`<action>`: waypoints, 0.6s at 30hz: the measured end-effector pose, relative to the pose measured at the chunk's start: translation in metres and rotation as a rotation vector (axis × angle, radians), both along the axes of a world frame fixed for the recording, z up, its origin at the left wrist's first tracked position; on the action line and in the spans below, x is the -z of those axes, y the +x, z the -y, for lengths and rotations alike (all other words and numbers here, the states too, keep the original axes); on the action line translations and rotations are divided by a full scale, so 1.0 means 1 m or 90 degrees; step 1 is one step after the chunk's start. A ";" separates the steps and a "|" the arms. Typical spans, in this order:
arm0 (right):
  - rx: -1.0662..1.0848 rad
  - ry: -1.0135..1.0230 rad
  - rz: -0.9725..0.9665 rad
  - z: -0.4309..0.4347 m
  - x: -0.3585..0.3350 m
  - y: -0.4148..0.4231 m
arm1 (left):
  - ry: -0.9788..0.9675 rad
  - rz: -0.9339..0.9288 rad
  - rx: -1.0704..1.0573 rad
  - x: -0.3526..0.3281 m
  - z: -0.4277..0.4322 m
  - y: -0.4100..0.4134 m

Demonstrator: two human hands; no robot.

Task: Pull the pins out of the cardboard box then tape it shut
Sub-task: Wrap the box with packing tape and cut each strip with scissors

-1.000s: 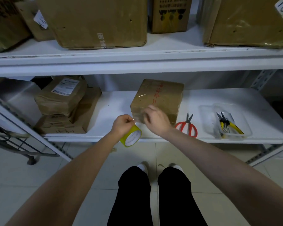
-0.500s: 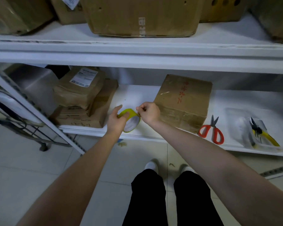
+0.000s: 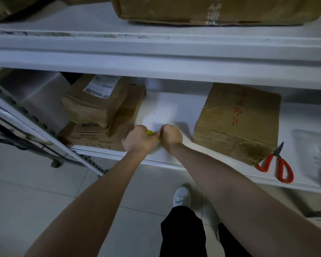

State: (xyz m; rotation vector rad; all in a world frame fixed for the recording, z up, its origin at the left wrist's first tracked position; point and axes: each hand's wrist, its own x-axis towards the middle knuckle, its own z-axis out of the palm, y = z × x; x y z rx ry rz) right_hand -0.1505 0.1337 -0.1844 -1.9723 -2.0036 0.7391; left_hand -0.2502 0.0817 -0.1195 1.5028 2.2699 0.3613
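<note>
Flanking the tape roll [image 3: 149,133] sit parcels [image 3: 100,106], cardboard box [image 3: 239,123] and scissors [image 3: 275,156].

White metal shelving [image 3: 156,58], two tiers; pale tiled floor [image 3: 35,201]; wheeled cart frame [image 3: 26,143] left; dim light.

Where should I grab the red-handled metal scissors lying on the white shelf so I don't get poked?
Take the red-handled metal scissors by the two red handle loops, reaching in from the front edge of the white shelf. The loops lie nearest you, and the closed blades point away toward the back, beside the brown cardboard box.
</note>
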 end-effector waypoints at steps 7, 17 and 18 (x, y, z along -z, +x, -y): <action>-0.128 0.045 0.174 -0.006 -0.004 -0.006 | -0.019 -0.002 -0.002 0.010 -0.010 -0.001; -0.247 0.090 0.185 0.045 -0.019 0.043 | 0.103 -0.091 0.030 0.004 0.007 0.033; -0.249 0.094 0.196 0.057 -0.019 0.058 | 0.137 -0.103 0.053 0.000 0.011 0.043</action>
